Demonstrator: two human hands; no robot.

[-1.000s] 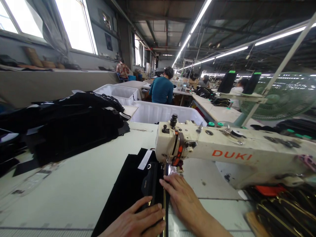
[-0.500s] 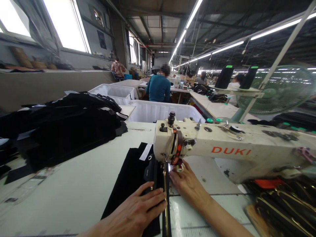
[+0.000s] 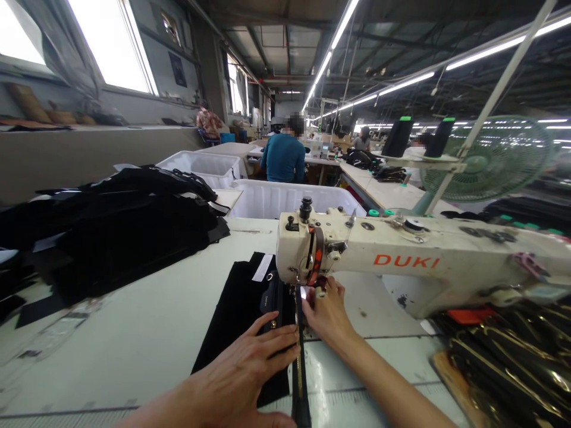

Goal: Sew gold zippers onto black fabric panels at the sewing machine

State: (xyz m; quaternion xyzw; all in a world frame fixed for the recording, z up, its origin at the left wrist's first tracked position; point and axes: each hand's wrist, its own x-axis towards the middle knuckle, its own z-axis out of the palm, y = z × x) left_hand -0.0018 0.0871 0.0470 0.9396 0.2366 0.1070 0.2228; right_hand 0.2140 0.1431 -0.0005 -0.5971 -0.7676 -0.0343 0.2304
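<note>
The left hand (image 3: 256,362) is lying flat on the black fabric panel (image 3: 223,324), its fingers parting slightly and their tips touching the gold-toothed zipper (image 3: 299,374) along the panel's right side. A second ago those fingers were resting closer together and the thumb was staying out of sight; now the thumb is showing at the bottom edge. The right hand (image 3: 329,312) was resting its fingertips by the zipper in front of the needle area; now it is sitting farther in, bending its fingers beside the cream knob (image 3: 320,292) under the head of the DUKI sewing machine (image 3: 352,246). The panel is lying on the pale worktable (image 3: 156,345), left of the needle area, and its near edge, formerly running out of view, is now showing. The white strip (image 3: 263,268) is still lying near its far end.

The machine head and right hand are hiding most of the needle area, so whether the right fingers are gripping anything cannot be told. The zipper's near end is running off the bottom edge. Lettering on the black tab (image 3: 266,300) is appearing too small to read surely.
</note>
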